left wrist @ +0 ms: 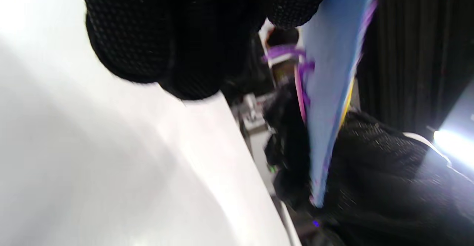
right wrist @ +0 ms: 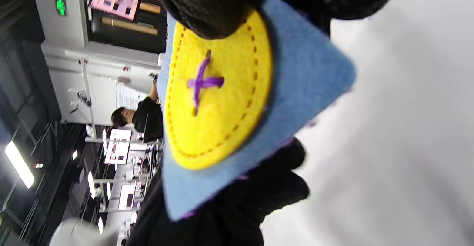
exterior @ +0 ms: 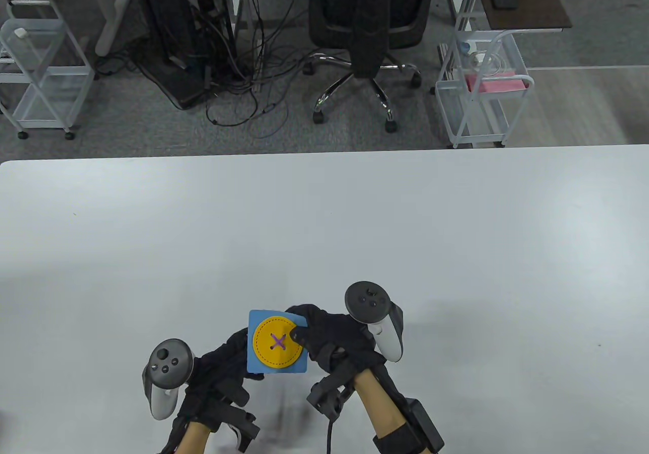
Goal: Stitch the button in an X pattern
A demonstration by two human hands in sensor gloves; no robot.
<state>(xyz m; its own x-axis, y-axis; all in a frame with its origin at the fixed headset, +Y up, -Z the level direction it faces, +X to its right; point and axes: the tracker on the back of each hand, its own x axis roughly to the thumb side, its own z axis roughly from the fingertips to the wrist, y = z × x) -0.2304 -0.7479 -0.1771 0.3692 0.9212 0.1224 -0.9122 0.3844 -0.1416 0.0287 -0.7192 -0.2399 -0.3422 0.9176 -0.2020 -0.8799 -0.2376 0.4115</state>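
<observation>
Plainly, we have the work lifted off the white surface [exterior: 355,231] between both hands. Our right hand [exterior: 332,335] pinches the blue felt square [exterior: 263,365] at its right edge, with one fingertip [right wrist: 207,12] lying on the face of the yellow felt button [exterior: 276,342]. Our left hand [exterior: 223,368] sits behind and under the square's left side; the left wrist view shows its fingers [left wrist: 155,35] curled at the square's back edge, so we judge it a grasp too.

The purple X stitch [right wrist: 203,81] already crosses the button's centre, just beside the right fingertip. Behind the square, purple thread [left wrist: 285,53] trails in loose loops; we cannot see a needle.

We judge the piece very light, soft and floppy. It will bend wherever it is unsupported, so the edges either side of the button are the place to hold it, keeping the centre free. The felt should not slip, but the loose thread could snag a glove.
</observation>
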